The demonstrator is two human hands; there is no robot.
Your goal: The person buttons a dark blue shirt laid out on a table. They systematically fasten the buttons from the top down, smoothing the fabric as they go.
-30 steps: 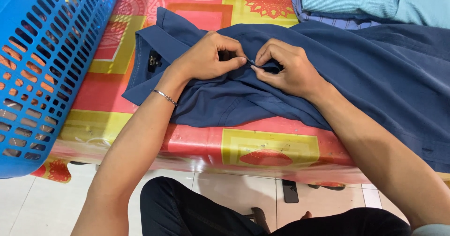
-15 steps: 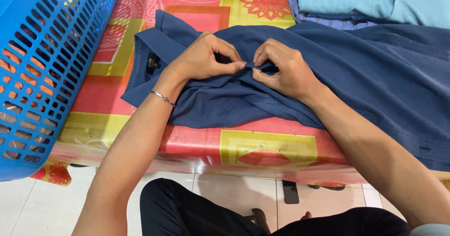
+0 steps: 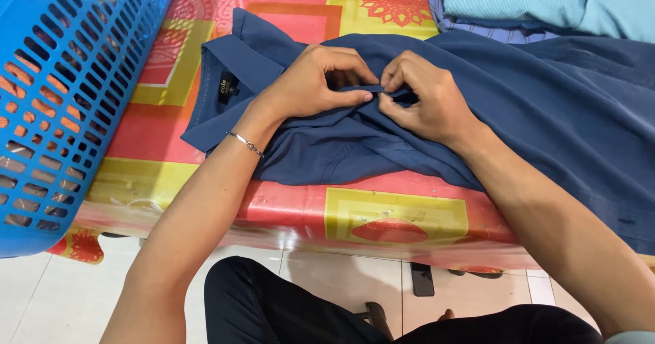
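A dark navy collared shirt of soft fabric [image 3: 518, 105] is spread across the middle and right of the frame on a table covered with a glossy red and yellow patterned cloth [image 3: 293, 201]. The shirt's front near the collar is pinched by both hands at the centre: the left hand [image 3: 317, 84] is closed on a fold of cloth, and the right hand [image 3: 426, 102] is curled tightly on the same spot, fingertips meeting. A blue perforated plastic basket [image 3: 61, 91] stands at the left edge; folded light blue garments [image 3: 546, 3] lie at the upper right. The small pinched fold could probably slip free, since the fabric is bunched and slack.
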